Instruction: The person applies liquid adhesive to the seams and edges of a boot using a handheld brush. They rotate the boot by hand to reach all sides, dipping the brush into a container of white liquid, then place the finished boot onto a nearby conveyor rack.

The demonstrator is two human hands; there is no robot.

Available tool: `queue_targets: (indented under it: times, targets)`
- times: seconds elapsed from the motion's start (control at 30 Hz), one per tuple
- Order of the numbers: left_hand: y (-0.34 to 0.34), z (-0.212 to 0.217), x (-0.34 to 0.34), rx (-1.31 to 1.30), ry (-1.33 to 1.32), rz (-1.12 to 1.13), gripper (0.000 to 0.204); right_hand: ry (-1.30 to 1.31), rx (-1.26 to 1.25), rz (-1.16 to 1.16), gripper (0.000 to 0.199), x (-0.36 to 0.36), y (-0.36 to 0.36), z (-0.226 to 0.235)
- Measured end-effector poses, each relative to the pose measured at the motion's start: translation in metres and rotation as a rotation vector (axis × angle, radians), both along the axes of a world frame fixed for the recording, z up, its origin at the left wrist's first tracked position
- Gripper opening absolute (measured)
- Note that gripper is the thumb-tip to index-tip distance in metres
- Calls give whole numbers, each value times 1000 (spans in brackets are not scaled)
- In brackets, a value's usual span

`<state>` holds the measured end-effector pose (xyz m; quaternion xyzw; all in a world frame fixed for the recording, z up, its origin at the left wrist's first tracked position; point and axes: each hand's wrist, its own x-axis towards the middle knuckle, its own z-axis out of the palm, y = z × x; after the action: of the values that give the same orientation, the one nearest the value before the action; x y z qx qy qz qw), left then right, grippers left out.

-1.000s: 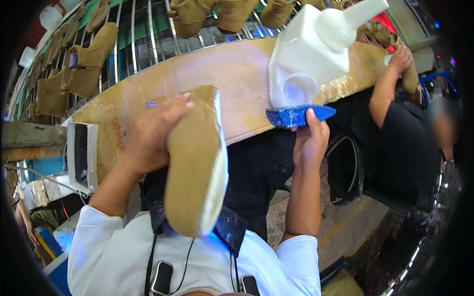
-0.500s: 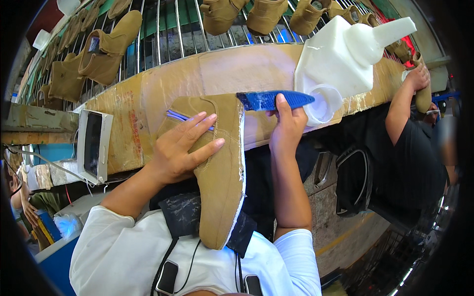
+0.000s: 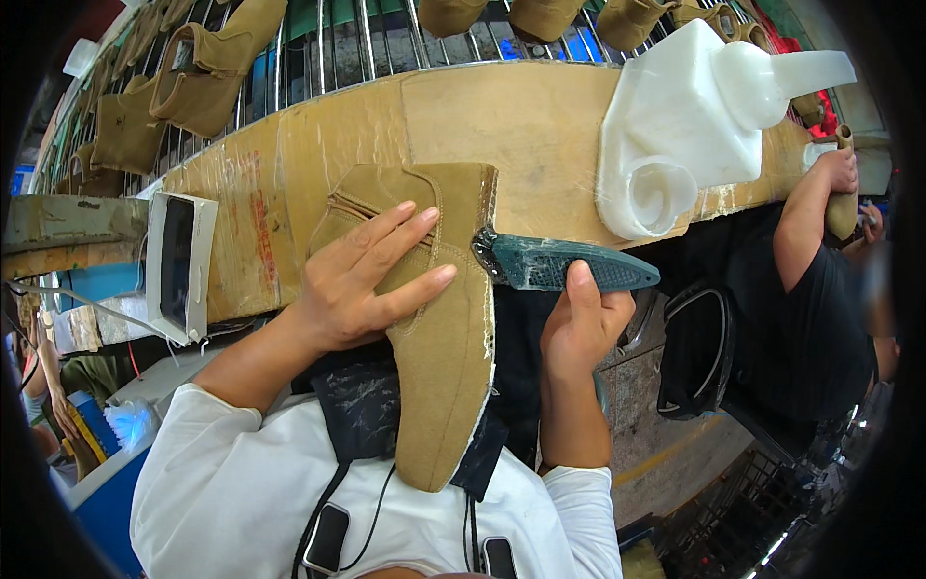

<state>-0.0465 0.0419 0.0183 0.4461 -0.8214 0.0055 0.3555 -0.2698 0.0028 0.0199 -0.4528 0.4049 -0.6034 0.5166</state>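
Boot (image 3: 439,347), a tan suede one, is lying on its side under my left hand (image 3: 362,280), with its long axis running from the bench edge down toward my chest. My left hand is resting flat on the upper, the fingers (image 3: 405,232) are spread over the ankle part and pressing it down; the hand is not closing around anything, it is only holding the boot steady with the palm. The sole edge of the boot is facing to the side of my right hand.

My right hand (image 3: 579,333) is gripping a dark teal brush (image 3: 559,265) by its handle, the thumb is lying on top. The brush is pointing across, almost at a right angle to the boot axis, and its tip is touching the sole edge near the heel end, just beside my left fingertips. So the boot is lying directly to the left of the right grip, and the right hand is the nearer one to that seam.

Further out from both hands, the workbench (image 3: 540,116) with a brown taped top is carrying a white plastic jug (image 3: 685,116). Behind it, a metal rack (image 3: 318,43) is holding more tan boots (image 3: 198,77). To the far right another person (image 3: 820,289) in dark clothes is working at the same bench.
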Motion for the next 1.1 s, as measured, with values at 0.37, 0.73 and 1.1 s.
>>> queue_targets:
  times: [0.37, 0.73, 1.1]
  targets:
    - [-2, 7, 3, 47, -32, -41, 53, 231, -91, 127, 28, -17, 9, 26]
    - [-2, 10, 0, 51, -1, 9, 53, 241, -85, 159, 35, -23, 7, 43]
    - [-5, 21, -3, 110, -53, 9, 59, 138, -95, 105, 31, -37, 18, 73]
